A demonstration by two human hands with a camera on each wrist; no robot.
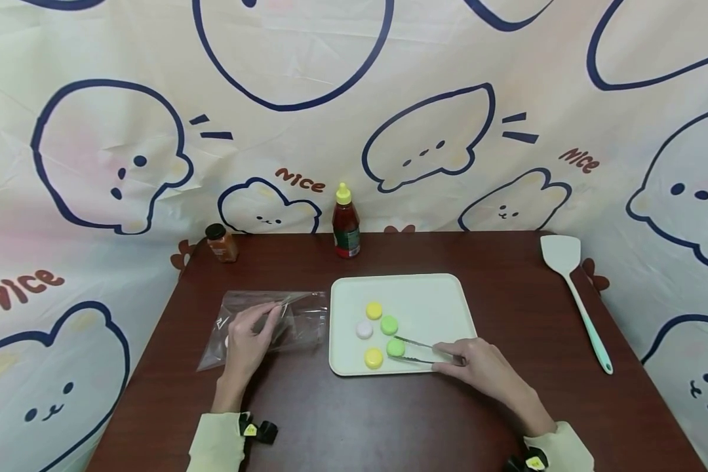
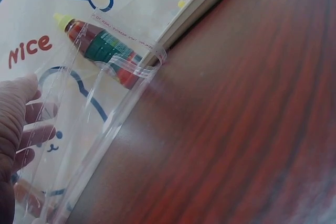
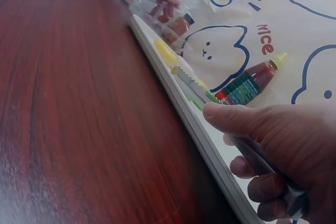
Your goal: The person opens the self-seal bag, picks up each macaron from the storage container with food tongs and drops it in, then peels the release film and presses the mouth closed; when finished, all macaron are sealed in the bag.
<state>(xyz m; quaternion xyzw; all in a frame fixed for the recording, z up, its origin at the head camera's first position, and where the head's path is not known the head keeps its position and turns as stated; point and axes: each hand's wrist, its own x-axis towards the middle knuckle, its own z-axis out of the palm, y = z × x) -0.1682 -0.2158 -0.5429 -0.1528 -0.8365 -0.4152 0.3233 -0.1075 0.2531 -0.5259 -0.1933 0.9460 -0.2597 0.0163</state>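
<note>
My left hand (image 1: 252,331) pinches the upper layer of a clear plastic bag (image 1: 309,321) that lies left of the tray. A small pale patch shows at the hand's left edge; I cannot tell what it is. In my right hand (image 1: 478,364) is a pair of metal tongs (image 1: 415,343), their arms apart. The tips stand on either side of a green macaron-like disc (image 1: 395,347) on the white tray (image 1: 436,308). Around it lie another green disc (image 1: 389,324), a pale lilac one (image 1: 364,329) and two yellow ones, the upper yellow disc (image 1: 374,310) being farther back.
A red sauce bottle (image 1: 346,226) with a yellow cap stands behind the tray. At the back left is a small spice jar (image 1: 221,244) with a black lid. A white spatula (image 1: 578,295) with a pale green handle lies along the table's right side.
</note>
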